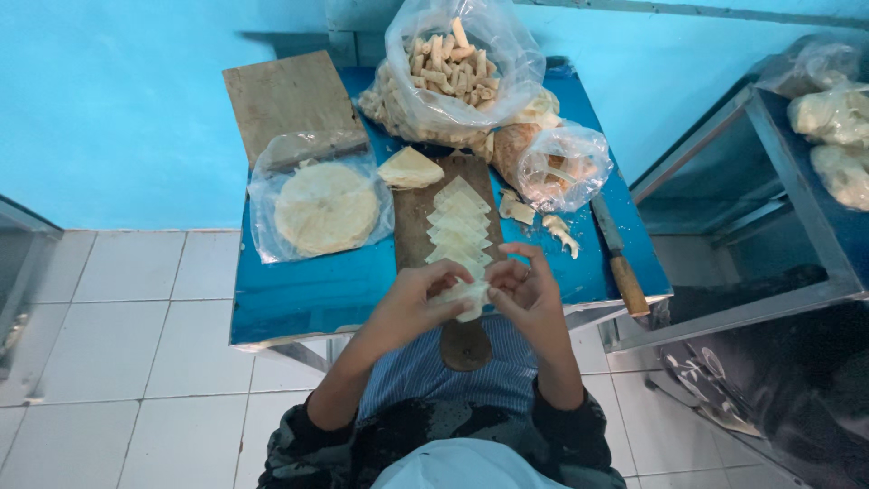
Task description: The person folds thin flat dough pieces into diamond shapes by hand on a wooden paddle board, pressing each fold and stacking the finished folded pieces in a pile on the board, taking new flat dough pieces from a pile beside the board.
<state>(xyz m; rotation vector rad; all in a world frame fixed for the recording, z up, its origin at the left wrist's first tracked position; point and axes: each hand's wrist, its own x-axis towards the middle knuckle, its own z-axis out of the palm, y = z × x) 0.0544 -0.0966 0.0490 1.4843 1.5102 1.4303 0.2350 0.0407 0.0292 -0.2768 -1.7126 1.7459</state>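
Observation:
My left hand and my right hand meet over the near end of a long wooden board. Both pinch one small pale dough piece between their fingers. A row of several overlapping dough squares runs along the board just beyond my hands. A folded yellowish dough wedge lies at the board's far left corner.
A blue table holds a round flat dough stack in plastic, a wooden cutting board, a big bag of rolled pastries, a smaller bag and a wooden-handled knife. A metal shelf stands right.

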